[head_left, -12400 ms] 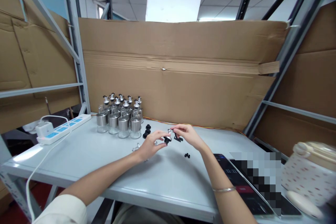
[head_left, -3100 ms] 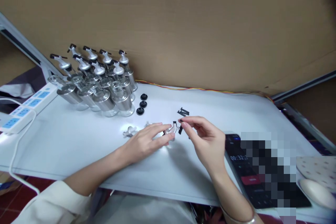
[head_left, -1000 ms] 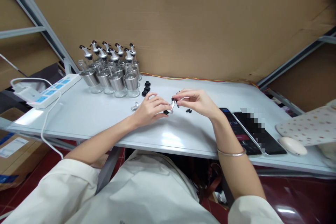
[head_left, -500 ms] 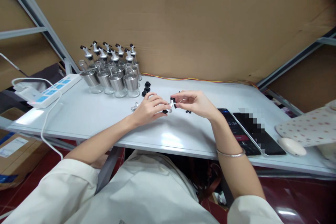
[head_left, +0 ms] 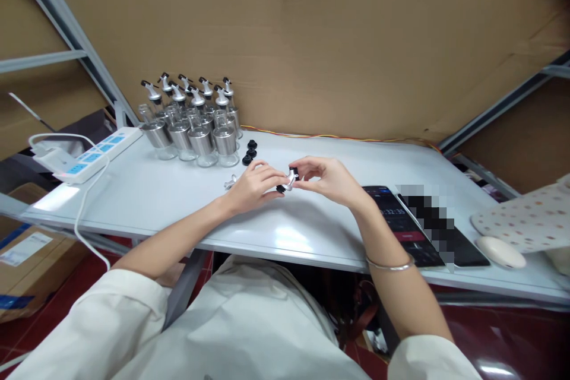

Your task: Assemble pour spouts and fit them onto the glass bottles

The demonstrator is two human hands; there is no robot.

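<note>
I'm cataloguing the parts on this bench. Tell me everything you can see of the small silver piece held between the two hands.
The silver spout piece is a small, shiny, metal-looking part with a black plastic-looking bit at its upper right end and another black part at its lower left. It sits tilted, just above the white table, near the middle. The left hand pinches it from the left, the right hand from the right. Finer detail is too small to tell.

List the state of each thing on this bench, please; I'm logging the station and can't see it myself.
Left hand: gripping the spout.
Right hand: pinching the spout's top end.
Spout: held between both hands, above the table.
Bottles: upright, spouts fitted, clustered.
Black caps: loose beside the bottles.
Phone: flat, screen lit.
Power strip: charger plugged in.
</note>
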